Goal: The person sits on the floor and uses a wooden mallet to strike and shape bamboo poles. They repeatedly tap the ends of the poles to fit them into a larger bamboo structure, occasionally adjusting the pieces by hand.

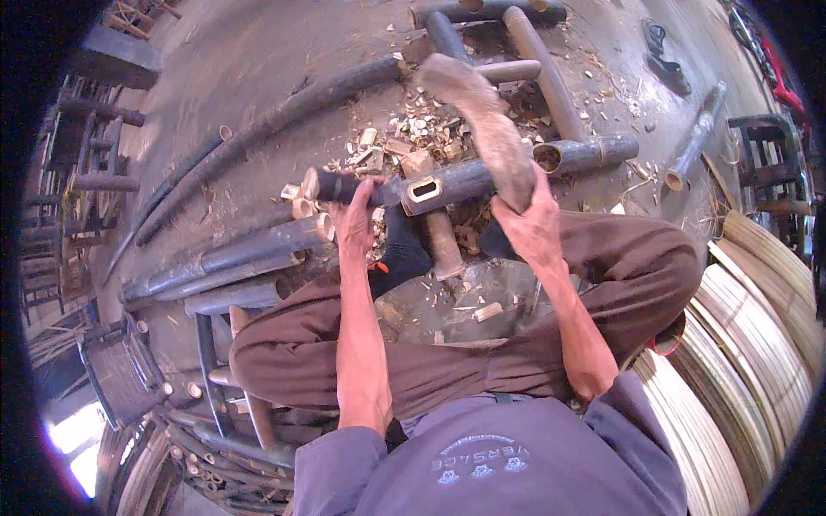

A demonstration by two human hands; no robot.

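Observation:
My left hand [353, 213] is closed around a chisel [331, 187] with a thick, dark-wrapped handle. The grey blade points right, at the near end of a dark bamboo pole [469, 182]. An oblong slot with pale cut edges opens in this pole near the blade, and a round hole lies farther right. In my right hand [533, 225] is a rough, curved wooden mallet [490, 120], gripped at its lower end and raised over the pole. Its head is slightly blurred. A short bamboo piece [443, 245] lies crosswise beneath the pole, between my legs.
Wood chips [422, 129] cover the floor beyond the pole. A bamboo frame [551, 77] lies at the far side, with sandals [664, 56] right of it. Long dark poles [275, 120] stretch left. Split bamboo strips [731, 344] are stacked at right, and bamboo furniture [232, 370] stands lower left.

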